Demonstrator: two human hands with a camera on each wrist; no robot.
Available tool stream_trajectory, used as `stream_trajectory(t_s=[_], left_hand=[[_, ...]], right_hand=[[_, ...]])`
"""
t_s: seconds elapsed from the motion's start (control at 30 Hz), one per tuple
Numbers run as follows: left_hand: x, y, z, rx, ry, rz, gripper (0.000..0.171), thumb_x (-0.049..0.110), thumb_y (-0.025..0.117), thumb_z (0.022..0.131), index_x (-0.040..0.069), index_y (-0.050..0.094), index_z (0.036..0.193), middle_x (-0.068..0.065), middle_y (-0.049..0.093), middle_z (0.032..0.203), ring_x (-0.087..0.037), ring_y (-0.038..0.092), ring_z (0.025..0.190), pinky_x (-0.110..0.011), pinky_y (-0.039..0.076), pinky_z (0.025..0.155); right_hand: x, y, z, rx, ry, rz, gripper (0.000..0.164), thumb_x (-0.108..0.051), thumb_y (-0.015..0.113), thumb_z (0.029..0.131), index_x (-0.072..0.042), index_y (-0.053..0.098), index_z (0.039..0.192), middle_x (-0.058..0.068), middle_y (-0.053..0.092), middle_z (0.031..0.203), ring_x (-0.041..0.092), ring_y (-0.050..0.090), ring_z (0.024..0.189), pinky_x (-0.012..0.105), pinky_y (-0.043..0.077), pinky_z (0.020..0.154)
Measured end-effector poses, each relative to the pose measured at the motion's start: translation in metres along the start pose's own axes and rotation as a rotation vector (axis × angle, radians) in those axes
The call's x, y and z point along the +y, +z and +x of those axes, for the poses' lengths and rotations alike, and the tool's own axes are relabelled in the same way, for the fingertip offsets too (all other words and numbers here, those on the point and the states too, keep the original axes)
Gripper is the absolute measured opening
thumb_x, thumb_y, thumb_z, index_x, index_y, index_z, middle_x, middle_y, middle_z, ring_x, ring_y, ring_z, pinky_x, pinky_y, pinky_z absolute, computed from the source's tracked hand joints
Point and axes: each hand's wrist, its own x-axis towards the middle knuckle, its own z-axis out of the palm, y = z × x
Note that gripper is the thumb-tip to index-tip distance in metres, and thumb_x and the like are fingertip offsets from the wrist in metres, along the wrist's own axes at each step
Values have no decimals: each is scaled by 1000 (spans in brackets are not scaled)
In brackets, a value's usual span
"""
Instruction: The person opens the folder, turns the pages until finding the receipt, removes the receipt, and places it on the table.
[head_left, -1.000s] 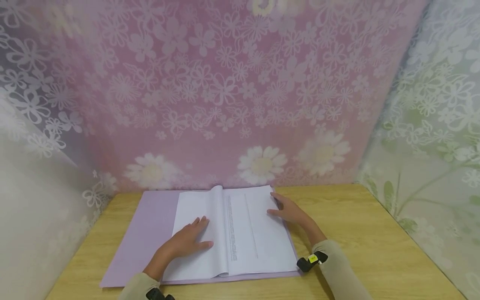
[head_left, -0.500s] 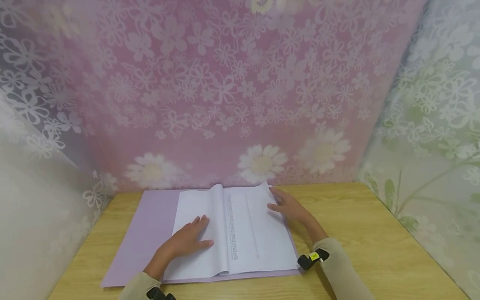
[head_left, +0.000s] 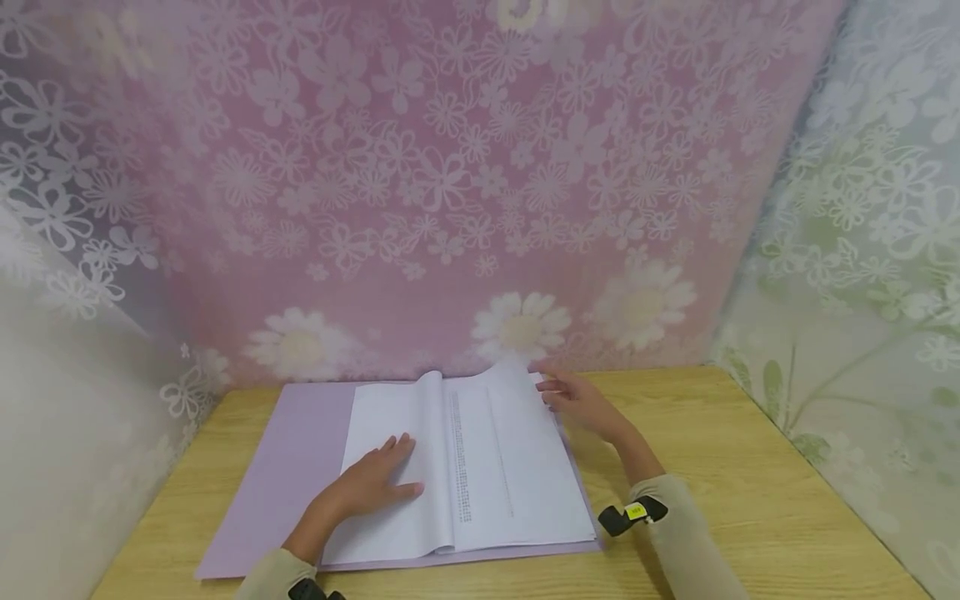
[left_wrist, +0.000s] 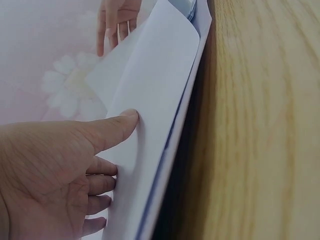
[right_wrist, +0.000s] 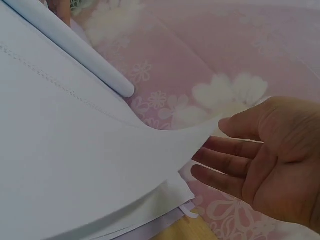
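Observation:
An open lilac folder (head_left: pixel 300 450) lies on the table with white pages inside. A printed page (head_left: pixel 517 467) on the right side has its far right corner raised and bent. My right hand (head_left: pixel 585 406) holds this page near that corner, the thumb (right_wrist: pixel 235 125) at the tip and the other fingers behind the edge, as the right wrist view shows. My left hand (head_left: pixel 375 479) rests on the left-hand page (head_left: pixel 378 533), thumb spread toward the rolled fold (head_left: pixel 435 450) in the middle. More sheets lie under the raised page.
The wooden table (head_left: pixel 720 467) extends to both sides and in front of the folder. A pink wall covering (head_left: pixel 450 317) with flowers stands right behind the folder's far edge. Patterned side walls (head_left: pixel 862 375) flank the table.
The far right corner of the printed page has risen and bent to the left. My right hand has shifted slightly away from me, its fingers curling more. The left hand stays in place.

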Motion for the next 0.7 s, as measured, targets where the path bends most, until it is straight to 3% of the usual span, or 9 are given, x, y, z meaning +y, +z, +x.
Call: stream_trajectory(t_s=[0.17, 0.33, 0.53, 0.7], left_hand=[[3, -3, -2, 0, 4, -9, 84, 45, 71, 94, 0, 37, 156, -22, 33, 164, -47, 28, 152, -66, 28, 120], [3, -6, -2, 3, 10, -1, 84, 44, 71, 94, 0, 36, 156, -23, 32, 164, -48, 29, 151, -66, 28, 119], [2, -4, -3, 1, 2, -11, 84, 45, 72, 93, 0, 37, 156, -23, 33, 163, -49, 30, 150, -67, 30, 118], [1, -2, -2, 4, 9, -17, 84, 45, 72, 93, 1, 37, 156, -23, 33, 163, -49, 29, 150, -67, 30, 118]], right_hand=[[-3, -8, -4, -99, 13, 83, 55, -4, 52, 105, -7, 37, 158, 28, 46, 153, 46, 57, 128, 50, 59, 96], [-3, -15, -6, -197, 57, 100, 61, -4, 58, 101, -6, 36, 158, 31, 48, 151, 37, 64, 120, 43, 62, 91], [-12, -10, -11, -316, 110, 108, 78, -6, 71, 93, -13, 33, 161, 29, 44, 154, 40, 61, 127, 41, 61, 92], [-22, -2, -11, -398, 73, 72, 88, -13, 76, 91, -24, 28, 163, 25, 41, 158, 40, 59, 131, 44, 58, 99]])
